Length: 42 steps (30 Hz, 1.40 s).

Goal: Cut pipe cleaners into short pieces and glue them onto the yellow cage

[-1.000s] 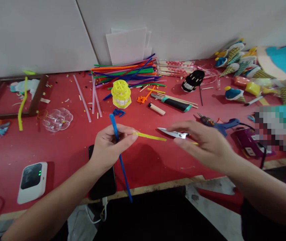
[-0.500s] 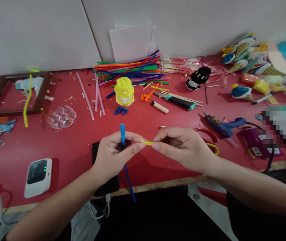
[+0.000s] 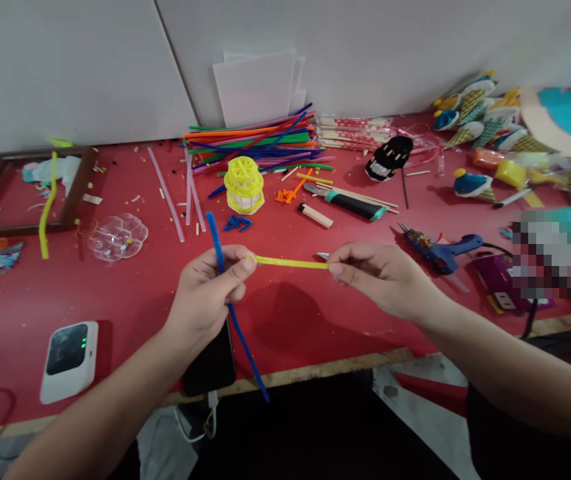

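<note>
My left hand (image 3: 205,287) pinches one end of a thin yellow strip (image 3: 293,263) between thumb and forefinger. The same hand also holds a long blue pipe cleaner (image 3: 240,333), which crosses the fingers and hangs down toward the table edge. At the strip's other end, my right hand (image 3: 375,277) grips it with thumb and fingertips, so it spans nearly straight between both hands. Beyond them stands a small yellow tiered lantern-like model (image 3: 244,187), with short blue pieces (image 3: 238,223) before it. Beside my right fingers a metal tip (image 3: 322,256) shows; the rest is hidden.
Coloured pipe cleaners (image 3: 255,143) lie piled at the back. A utility knife (image 3: 355,205), a lighter (image 3: 315,215) and a glue gun (image 3: 438,248) lie to the right. Near the front are a phone (image 3: 210,367) and a white device (image 3: 69,360). A clear tray (image 3: 118,238) sits left.
My hands have moved apart, and a long stretch of the yellow strip now shows between them. The blue pipe cleaner has shifted left at its top, along with my left hand.
</note>
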Each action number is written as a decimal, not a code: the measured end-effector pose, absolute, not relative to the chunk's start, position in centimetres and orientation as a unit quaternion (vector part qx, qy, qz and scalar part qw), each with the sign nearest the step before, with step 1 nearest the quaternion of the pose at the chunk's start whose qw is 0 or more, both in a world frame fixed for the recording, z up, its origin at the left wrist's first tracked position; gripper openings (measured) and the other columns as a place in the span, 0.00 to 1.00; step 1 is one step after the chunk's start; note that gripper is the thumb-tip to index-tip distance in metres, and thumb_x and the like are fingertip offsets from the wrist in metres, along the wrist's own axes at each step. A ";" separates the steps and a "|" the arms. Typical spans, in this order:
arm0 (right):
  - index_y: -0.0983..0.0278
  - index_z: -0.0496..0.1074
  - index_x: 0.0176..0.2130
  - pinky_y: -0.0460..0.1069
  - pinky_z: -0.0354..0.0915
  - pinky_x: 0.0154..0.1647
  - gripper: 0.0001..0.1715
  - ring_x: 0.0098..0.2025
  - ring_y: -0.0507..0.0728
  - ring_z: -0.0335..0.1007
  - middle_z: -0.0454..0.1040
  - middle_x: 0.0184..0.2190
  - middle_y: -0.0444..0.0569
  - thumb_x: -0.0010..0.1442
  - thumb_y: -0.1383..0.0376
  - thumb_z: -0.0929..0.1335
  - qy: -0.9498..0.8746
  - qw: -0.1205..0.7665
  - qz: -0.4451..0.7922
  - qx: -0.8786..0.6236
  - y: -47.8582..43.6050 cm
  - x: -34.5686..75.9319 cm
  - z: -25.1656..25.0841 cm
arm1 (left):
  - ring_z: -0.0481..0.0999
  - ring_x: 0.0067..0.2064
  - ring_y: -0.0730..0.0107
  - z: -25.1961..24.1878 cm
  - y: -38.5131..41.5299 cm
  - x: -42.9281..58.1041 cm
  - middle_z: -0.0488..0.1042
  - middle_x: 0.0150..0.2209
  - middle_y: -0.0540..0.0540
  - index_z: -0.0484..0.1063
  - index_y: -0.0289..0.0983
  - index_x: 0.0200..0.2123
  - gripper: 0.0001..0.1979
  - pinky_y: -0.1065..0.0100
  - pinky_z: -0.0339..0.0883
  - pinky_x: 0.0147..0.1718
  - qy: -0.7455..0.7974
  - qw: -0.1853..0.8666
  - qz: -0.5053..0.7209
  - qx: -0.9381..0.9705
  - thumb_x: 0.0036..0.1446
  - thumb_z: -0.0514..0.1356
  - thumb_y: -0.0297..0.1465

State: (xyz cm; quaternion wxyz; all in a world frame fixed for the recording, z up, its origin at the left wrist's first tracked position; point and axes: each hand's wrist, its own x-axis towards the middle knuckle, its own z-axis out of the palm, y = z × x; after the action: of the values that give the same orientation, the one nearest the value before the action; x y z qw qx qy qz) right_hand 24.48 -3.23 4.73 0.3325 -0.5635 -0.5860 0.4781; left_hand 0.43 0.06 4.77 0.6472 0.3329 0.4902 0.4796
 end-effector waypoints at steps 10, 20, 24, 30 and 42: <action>0.58 0.61 0.26 0.49 0.57 0.26 0.26 0.23 0.51 0.57 0.61 0.21 0.41 0.69 0.46 0.64 -0.608 0.417 0.342 -0.582 0.0 25.8 4.8 | 0.52 0.20 0.85 6.7 3.2 -1.9 0.64 0.21 0.55 0.76 0.36 0.22 0.11 0.80 0.40 0.14 0.528 0.624 0.482 0.316 0.37 0.75 0.25; 0.61 0.77 0.40 0.49 0.71 0.37 0.13 0.35 0.53 0.77 0.81 0.34 0.46 0.57 0.57 0.74 -0.648 0.327 0.534 -0.434 0.7 21.0 4.3 | 0.51 0.19 0.85 5.5 2.4 0.9 0.60 0.18 0.57 0.76 0.35 0.24 0.13 0.80 0.42 0.13 0.528 0.660 0.412 0.341 0.36 0.76 0.30; 0.63 0.77 0.38 0.50 0.71 0.36 0.10 0.33 0.53 0.77 0.81 0.33 0.47 0.59 0.59 0.72 -0.685 0.322 0.434 -0.488 2.9 23.0 3.4 | 0.53 0.20 0.86 5.4 2.3 0.2 0.70 0.27 0.52 0.78 0.35 0.29 0.17 0.80 0.44 0.14 0.532 0.668 0.339 0.394 0.38 0.78 0.36; 0.63 0.78 0.39 0.58 0.70 0.46 0.09 0.41 0.63 0.77 0.81 0.37 0.56 0.62 0.68 0.67 -0.701 0.227 0.119 -0.666 9.9 30.0 1.6 | 0.55 0.22 0.83 4.7 1.8 -0.5 0.73 0.31 0.44 0.81 0.32 0.32 0.19 0.81 0.42 0.15 0.523 0.718 0.284 0.360 0.49 0.72 0.44; 0.65 0.75 0.33 0.55 0.66 0.41 0.13 0.42 0.66 0.74 0.79 0.37 0.60 0.65 0.61 0.65 -0.713 0.083 -0.023 -0.696 9.0 32.6 2.2 | 0.56 0.17 0.82 4.0 1.4 -0.6 0.65 0.20 0.53 0.72 0.35 0.34 0.09 0.81 0.46 0.14 0.528 0.738 0.228 0.352 0.66 0.54 0.28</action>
State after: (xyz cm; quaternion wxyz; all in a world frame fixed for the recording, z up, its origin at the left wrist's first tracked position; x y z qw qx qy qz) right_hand 32.61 9.00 2.18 0.0829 -0.6961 -0.7128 -0.0226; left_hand -0.62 1.36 3.99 0.7385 0.3523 0.5275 0.2285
